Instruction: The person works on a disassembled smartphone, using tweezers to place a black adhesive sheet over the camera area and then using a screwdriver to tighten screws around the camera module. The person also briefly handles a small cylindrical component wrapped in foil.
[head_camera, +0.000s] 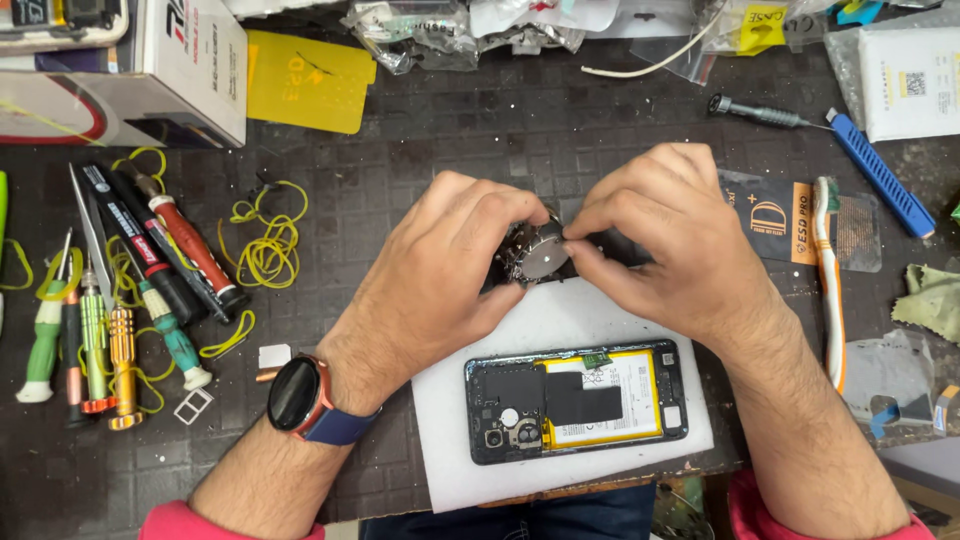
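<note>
Silvery round disc (541, 257), pinched from both sides just beyond the far edge of the white pad (560, 330). Left hand (450, 265) curled tight around its left rim, right hand (670, 240) with thumb and forefinger closed narrow on its right edge. Opened phone (575, 398) with yellow battery flat on that pad, nearer the body. Screwdrivers (120, 300) well left of the pad; toothbrush (830, 280) to its right.

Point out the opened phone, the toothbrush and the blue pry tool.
opened phone (575, 400), head view, on its yellow battery.
toothbrush (829, 290), head view, mid handle.
blue pry tool (880, 175), head view, middle of the blue handle.
</note>
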